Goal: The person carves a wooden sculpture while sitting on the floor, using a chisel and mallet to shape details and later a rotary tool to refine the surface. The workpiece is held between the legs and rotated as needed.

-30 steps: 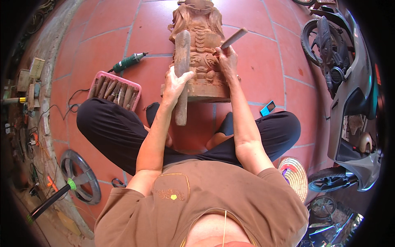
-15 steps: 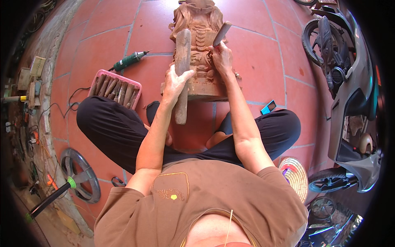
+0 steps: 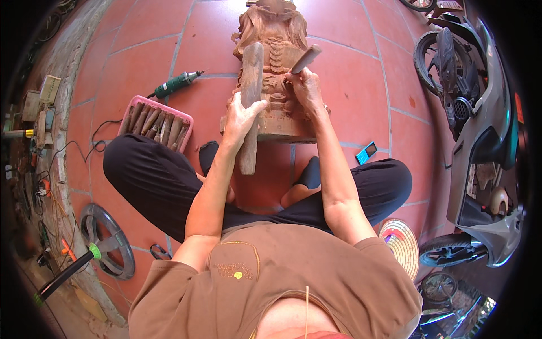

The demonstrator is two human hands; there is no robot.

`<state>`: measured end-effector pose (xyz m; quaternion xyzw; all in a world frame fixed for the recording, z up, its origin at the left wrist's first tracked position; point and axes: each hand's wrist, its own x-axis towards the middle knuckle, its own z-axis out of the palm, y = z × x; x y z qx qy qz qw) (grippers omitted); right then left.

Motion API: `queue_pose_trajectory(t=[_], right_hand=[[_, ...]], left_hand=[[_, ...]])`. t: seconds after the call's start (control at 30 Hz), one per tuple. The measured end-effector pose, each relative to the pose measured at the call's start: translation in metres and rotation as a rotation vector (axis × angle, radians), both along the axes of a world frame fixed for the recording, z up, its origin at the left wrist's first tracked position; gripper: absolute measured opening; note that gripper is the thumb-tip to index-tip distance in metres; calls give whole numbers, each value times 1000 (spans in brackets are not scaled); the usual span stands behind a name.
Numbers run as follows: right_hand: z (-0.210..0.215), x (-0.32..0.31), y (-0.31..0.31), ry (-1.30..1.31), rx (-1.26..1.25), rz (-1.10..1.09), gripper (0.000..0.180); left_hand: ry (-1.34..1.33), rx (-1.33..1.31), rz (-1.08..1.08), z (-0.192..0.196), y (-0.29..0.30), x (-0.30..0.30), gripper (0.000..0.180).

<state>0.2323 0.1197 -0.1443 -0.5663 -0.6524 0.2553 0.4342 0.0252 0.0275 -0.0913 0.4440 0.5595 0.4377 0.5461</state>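
Observation:
Ahead of my crossed legs a carved wooden statue (image 3: 274, 34) rests on the tiled floor. My left hand (image 3: 243, 117) is closed round the middle of a long flat wooden mallet (image 3: 252, 68), held upright in front of the statue's left side. In my right hand (image 3: 305, 89) is a chisel with a wooden handle (image 3: 306, 59), gripped low against the statue's right side. The handle leans up and to the right. The chisel's blade is hidden by my fingers and the carving.
A pink tray (image 3: 190, 121) of several wooden-handled chisels sits left by my knee, with a green rotary tool (image 3: 176, 85) beyond it. A blue phone (image 3: 366, 153) lies to the right, near a woven hat (image 3: 401, 243). A motorbike (image 3: 480, 158) stands far right; a wheel-shaped base (image 3: 107, 242) is left.
The chisel handle has tilted further to the right and sits a little lower. My left hand and the mallet have shifted slightly downward. The whole view has moved a little.

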Motion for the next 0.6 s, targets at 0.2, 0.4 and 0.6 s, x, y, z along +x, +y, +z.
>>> queue_pose_trajectory(t=[0.2, 0.4, 0.6], right_hand=[[4, -4, 7, 190, -14, -84, 20], [-3, -11, 7, -16, 78, -182, 21], [8, -20, 0, -107, 62, -132, 14]], left_hand=[[-23, -19, 9, -2, 0, -2, 61], [-12, -33, 3, -2, 0, 0, 60], [30, -4, 9, -9, 3, -3, 60]])
